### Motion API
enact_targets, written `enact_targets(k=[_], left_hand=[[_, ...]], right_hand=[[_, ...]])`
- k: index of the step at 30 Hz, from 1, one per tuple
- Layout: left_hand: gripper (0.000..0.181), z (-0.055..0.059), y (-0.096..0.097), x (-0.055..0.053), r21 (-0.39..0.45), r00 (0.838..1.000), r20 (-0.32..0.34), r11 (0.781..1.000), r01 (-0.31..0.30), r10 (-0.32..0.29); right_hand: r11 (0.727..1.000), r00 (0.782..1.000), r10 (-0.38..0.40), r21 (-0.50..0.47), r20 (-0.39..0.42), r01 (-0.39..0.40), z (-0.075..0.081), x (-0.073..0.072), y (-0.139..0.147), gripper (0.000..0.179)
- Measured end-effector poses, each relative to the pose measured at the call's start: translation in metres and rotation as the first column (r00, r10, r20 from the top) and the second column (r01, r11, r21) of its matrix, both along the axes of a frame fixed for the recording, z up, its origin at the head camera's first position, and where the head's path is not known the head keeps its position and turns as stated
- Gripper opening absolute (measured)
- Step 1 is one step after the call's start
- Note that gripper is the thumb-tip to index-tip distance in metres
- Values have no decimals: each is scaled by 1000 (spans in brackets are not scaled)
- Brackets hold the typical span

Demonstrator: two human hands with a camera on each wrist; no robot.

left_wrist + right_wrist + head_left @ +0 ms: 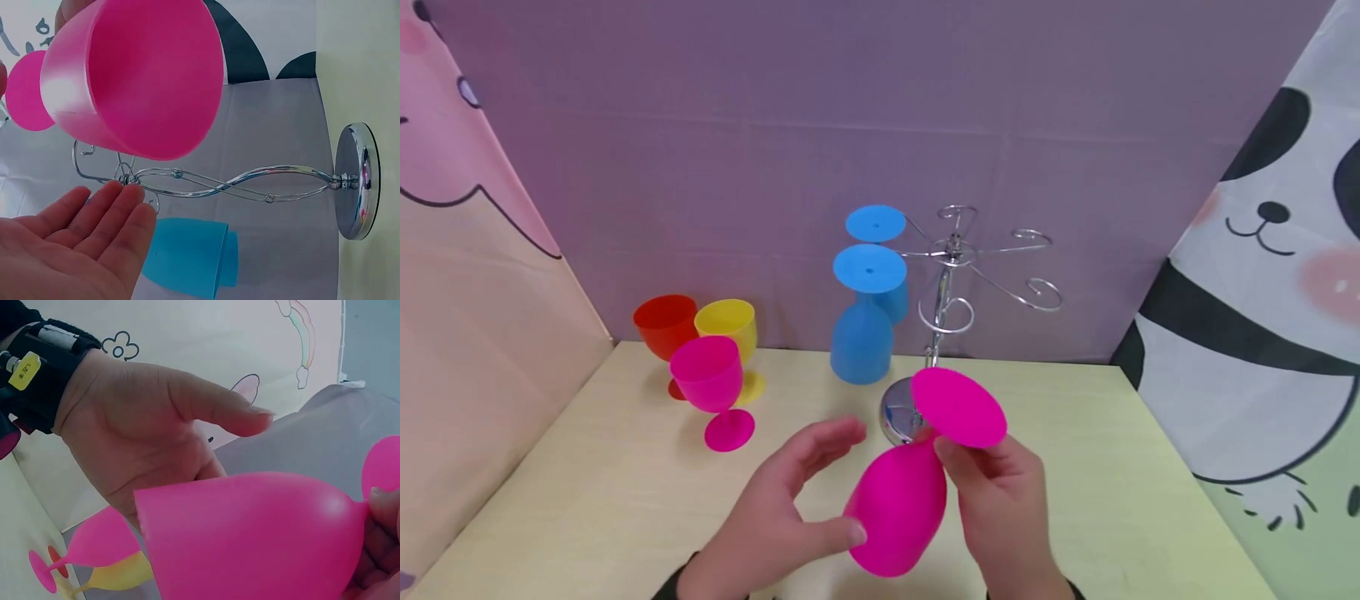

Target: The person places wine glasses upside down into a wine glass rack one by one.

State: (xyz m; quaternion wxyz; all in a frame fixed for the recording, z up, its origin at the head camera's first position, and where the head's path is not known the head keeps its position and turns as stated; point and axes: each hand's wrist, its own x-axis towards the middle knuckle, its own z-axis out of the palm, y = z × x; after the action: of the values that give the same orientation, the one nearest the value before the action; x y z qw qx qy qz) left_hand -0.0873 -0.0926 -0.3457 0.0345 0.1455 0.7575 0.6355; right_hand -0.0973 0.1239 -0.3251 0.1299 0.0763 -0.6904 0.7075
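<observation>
- While your right hand [1007, 492] pinches the stem of a pink goblet [898, 508], its grip is closed in just under the upturned foot.
- Held item: tilted, mouth down, foot toward the upper right, raised above the bench [1097, 475] and in front of the chrome stand [895, 412].
- Your left hand [775, 508]: grip spread, thumb parted from the fingers, beside the bowl; whether the thumb touches it cannot be told.
- Stand: upright, toward the bench's back edge; curled arms reach rearward, right and forward, with gaps between them.
- Two blue goblets [861, 342]: upside down on the stand's left side, one behind the other.
- Second pink goblet [706, 373], yellow goblet [730, 325], red goblet [662, 325]: upright, grouped near the left edge, well apart from the stand.
- Purple backdrop [775, 192]: along the back edge.
- Room: a wide stretch separates your right hand from the right edge; a narrower one divides the upright group from the stand.
</observation>
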Motion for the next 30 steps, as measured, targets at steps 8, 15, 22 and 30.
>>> enact_targets(k=[8, 15, 22, 30], left_hand=[[77, 1, 2, 2, -79, 995, 83, 995, 63, -57], [79, -3, 5, 0, -83, 984, 148, 990, 112, -99], [72, -3, 7, -1, -95, 974, 174, 982, 166, -147], [70, -3, 7, -1, -105, 973, 160, 977, 185, -167]], right_hand=[[991, 996, -38, 124, -75, 47, 0, 6, -3, 21], [990, 991, 1, 142, -135, 18, 0, 7, -3, 20], [986, 986, 36, 164, -164, -9, -2, 8, -2, 22], [987, 993, 75, 150, -87, -61, 0, 9, -4, 24]])
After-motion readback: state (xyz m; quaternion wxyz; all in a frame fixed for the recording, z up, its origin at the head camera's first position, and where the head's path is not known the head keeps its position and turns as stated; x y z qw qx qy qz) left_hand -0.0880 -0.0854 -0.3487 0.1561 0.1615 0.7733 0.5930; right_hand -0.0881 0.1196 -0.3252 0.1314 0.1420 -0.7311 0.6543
